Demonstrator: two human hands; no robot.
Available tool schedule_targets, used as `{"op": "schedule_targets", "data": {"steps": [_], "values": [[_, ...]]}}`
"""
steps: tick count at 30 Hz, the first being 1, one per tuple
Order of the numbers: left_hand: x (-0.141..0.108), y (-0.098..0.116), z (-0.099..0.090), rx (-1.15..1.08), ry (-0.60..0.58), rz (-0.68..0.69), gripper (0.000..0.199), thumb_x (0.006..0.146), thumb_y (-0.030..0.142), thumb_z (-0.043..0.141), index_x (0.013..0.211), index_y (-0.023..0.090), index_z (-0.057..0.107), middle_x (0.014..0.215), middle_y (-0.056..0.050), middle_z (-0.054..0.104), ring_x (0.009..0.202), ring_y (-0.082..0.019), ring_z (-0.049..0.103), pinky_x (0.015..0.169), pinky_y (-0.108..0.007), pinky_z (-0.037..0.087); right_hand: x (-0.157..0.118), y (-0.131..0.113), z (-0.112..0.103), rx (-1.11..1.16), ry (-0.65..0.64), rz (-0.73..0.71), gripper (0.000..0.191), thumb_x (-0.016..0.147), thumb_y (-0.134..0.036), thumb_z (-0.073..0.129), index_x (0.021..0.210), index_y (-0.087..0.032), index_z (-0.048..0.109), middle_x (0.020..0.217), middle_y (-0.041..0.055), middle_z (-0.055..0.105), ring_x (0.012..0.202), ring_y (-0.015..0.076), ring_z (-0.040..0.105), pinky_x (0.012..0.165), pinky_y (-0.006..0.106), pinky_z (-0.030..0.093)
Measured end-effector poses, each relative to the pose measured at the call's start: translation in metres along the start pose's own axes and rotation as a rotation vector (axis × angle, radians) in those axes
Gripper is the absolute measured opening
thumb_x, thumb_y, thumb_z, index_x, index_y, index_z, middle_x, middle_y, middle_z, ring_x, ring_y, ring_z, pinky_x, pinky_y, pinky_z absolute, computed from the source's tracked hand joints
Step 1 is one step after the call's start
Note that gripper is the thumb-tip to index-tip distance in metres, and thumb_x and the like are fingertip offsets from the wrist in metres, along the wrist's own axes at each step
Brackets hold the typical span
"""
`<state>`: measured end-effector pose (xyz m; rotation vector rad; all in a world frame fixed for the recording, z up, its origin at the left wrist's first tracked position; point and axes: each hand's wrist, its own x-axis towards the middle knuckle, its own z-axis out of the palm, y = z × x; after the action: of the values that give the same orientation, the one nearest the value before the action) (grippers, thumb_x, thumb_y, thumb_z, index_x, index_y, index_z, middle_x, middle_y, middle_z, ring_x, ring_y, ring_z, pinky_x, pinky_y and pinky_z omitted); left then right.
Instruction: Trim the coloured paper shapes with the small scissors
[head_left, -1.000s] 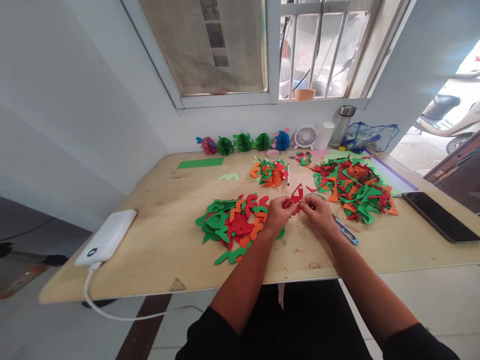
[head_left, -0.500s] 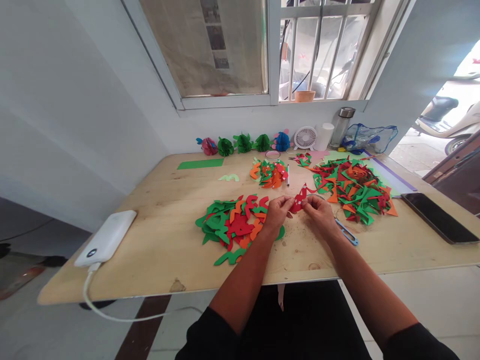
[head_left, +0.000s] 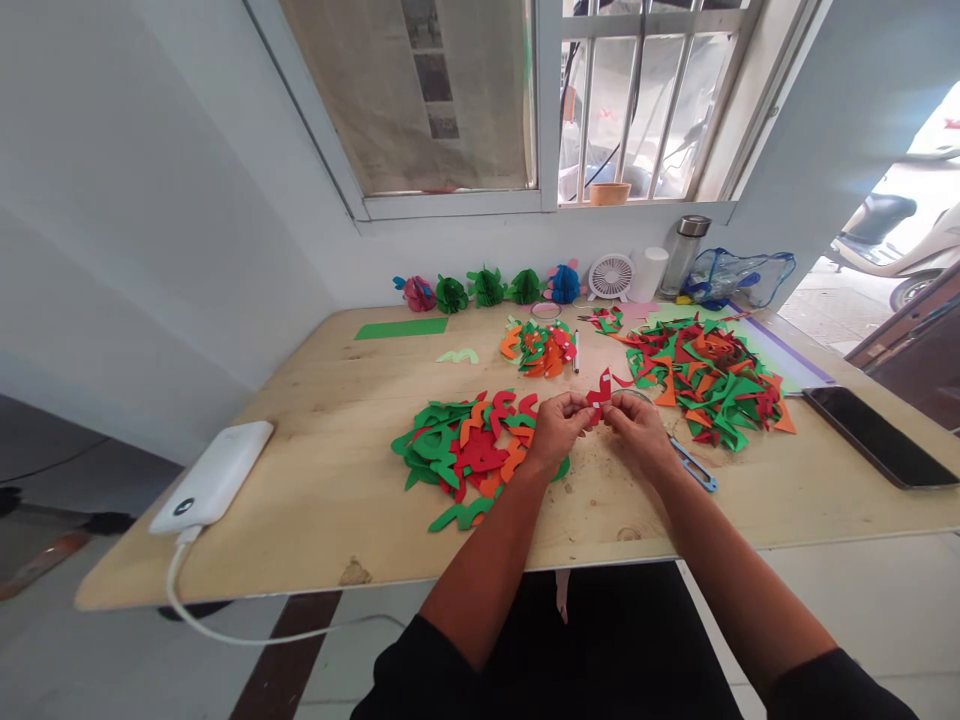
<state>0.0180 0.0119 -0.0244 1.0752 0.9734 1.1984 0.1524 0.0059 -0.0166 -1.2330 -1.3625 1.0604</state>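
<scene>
Between my two hands is a small red paper cutout (head_left: 604,388) with white square patches on it. My left hand (head_left: 559,425) pinches its left side. My right hand (head_left: 634,425) pinches the right side, thumb and fingers pressed together. Beneath and left of my left forearm lies a pile of green, red and orange paper cutouts (head_left: 480,450). A light blue craft knife (head_left: 694,465) rests on the table by my right wrist. A smaller heap of cutouts with white patches (head_left: 546,348) lies beyond my hands, a pen (head_left: 576,352) beside it.
Paper scraps (head_left: 712,380) are heaped at right, near a black phone (head_left: 881,435). A white power bank (head_left: 212,477) with a cable lies at left. Folded paper animals (head_left: 487,286), a small fan (head_left: 610,276) and a glass bottle (head_left: 684,258) line the wall. A green strip (head_left: 401,328) lies back left.
The red cutout has turned between my fingers and now stands more upright, with less of it showing. My hands stay in nearly the same place.
</scene>
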Motion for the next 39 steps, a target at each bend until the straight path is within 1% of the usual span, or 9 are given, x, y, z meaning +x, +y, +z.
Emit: {"op": "schedule_targets", "data": {"steps": [5,9,13,17,21,28,32,35,39], "values": [[-0.0005,0.0010,-0.0006,-0.001,0.000,-0.011,0.029,0.060,0.037,0.073,0.069,0.014,0.058,0.060,0.000,0.061,0.051,-0.008,0.053,0.050,-0.021,0.039,0.0001,0.0014,-0.0011,0.075,0.055,0.047,0.020,0.066,-0.039,0.058,0.068,-0.019,0.059,0.060,-0.0007,0.057,0.056,0.0122,0.051,0.051,0.024,0.037],[-0.0018,0.0027,-0.0006,0.016,-0.006,-0.022,0.029,0.059,0.037,0.073,0.070,0.014,0.059,0.059,0.000,0.060,0.051,-0.009,0.053,0.050,-0.021,0.040,-0.0012,0.0001,-0.0037,0.135,0.042,0.043,0.020,0.065,-0.036,0.057,0.076,-0.019,0.062,0.066,0.0006,0.061,0.061,0.0135,0.053,0.053,0.024,0.040],[-0.0031,0.0040,-0.0003,0.021,-0.014,-0.033,0.028,0.060,0.036,0.073,0.068,0.014,0.058,0.058,0.000,0.060,0.050,-0.008,0.052,0.050,-0.021,0.039,-0.0020,-0.0003,-0.0028,0.165,0.036,0.018,0.025,0.068,-0.041,0.062,0.080,-0.019,0.063,0.069,0.0008,0.061,0.060,0.0123,0.051,0.052,0.023,0.039],[-0.0027,0.0027,0.0001,0.045,-0.052,-0.029,0.027,0.060,0.036,0.073,0.069,0.014,0.060,0.058,-0.001,0.061,0.049,-0.008,0.052,0.049,-0.021,0.039,-0.0015,0.0011,-0.0008,0.152,0.109,-0.014,0.032,0.068,-0.050,0.064,0.074,-0.019,0.060,0.062,-0.0009,0.056,0.053,0.0104,0.045,0.048,0.023,0.036],[-0.0023,0.0012,0.0001,0.091,-0.066,0.000,0.029,0.065,0.041,0.069,0.071,0.013,0.061,0.058,-0.001,0.060,0.048,-0.008,0.051,0.048,-0.021,0.039,-0.0017,-0.0005,-0.0008,0.154,0.101,-0.031,0.033,0.067,-0.051,0.066,0.071,-0.019,0.059,0.056,-0.0029,0.052,0.051,0.0102,0.042,0.047,0.023,0.033],[-0.0057,0.0038,0.0002,0.195,-0.107,-0.029,0.030,0.069,0.043,0.064,0.063,0.014,0.059,0.057,-0.002,0.060,0.048,-0.008,0.050,0.044,-0.019,0.034,-0.0028,-0.0029,-0.0008,0.175,0.070,-0.013,0.030,0.065,-0.048,0.068,0.072,-0.019,0.062,0.060,-0.0023,0.055,0.052,0.0103,0.044,0.050,0.024,0.034],[-0.0063,0.0032,0.0004,0.201,-0.121,-0.018,0.028,0.067,0.041,0.064,0.061,0.014,0.056,0.054,0.000,0.057,0.047,-0.008,0.048,0.044,-0.019,0.033,-0.0018,-0.0009,-0.0006,0.162,0.114,-0.013,0.032,0.068,-0.051,0.065,0.071,-0.019,0.060,0.057,-0.0033,0.051,0.050,0.0099,0.040,0.047,0.023,0.032],[-0.0065,0.0023,0.0003,0.220,-0.149,0.001,0.028,0.067,0.040,0.064,0.058,0.015,0.054,0.051,0.001,0.055,0.045,-0.007,0.047,0.044,-0.019,0.033,-0.0014,-0.0012,-0.0009,0.122,0.147,-0.035,0.035,0.070,-0.054,0.061,0.072,-0.019,0.059,0.060,-0.0018,0.052,0.051,0.0106,0.040,0.047,0.024,0.033],[-0.0071,0.0012,0.0000,0.239,-0.187,0.012,0.026,0.069,0.037,0.063,0.058,0.015,0.053,0.050,0.001,0.056,0.045,-0.008,0.047,0.043,-0.019,0.032,-0.0020,-0.0039,-0.0017,0.113,0.168,-0.058,0.033,0.070,-0.051,0.063,0.068,-0.019,0.059,0.059,-0.0017,0.053,0.054,0.0112,0.043,0.050,0.024,0.035]]}}
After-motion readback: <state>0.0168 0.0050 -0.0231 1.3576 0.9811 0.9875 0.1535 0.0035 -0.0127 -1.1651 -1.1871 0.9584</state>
